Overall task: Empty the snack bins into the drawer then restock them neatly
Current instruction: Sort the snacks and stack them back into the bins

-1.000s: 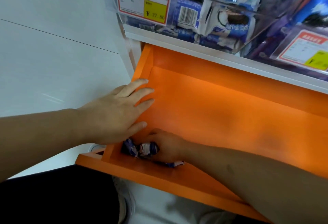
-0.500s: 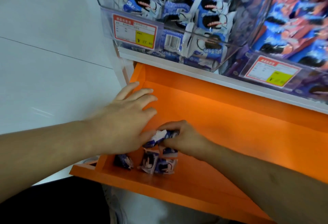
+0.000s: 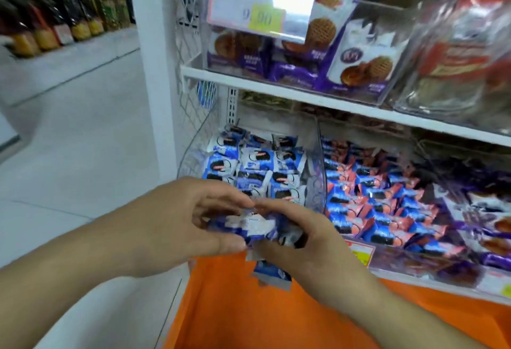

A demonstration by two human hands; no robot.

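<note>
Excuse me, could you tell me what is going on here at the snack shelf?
A person is restocking. Both hands, the left hand and the right hand, hold a bunch of blue-and-white snack packets above the open orange drawer, just in front of the clear bin that holds matching packets. One packet hangs below the right hand. The neighbouring bin holds blue-and-pink packets.

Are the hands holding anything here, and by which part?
Both hands, left hand and right hand, grip a bunch of small blue-and-white snack packets by its opposite sides.
</note>
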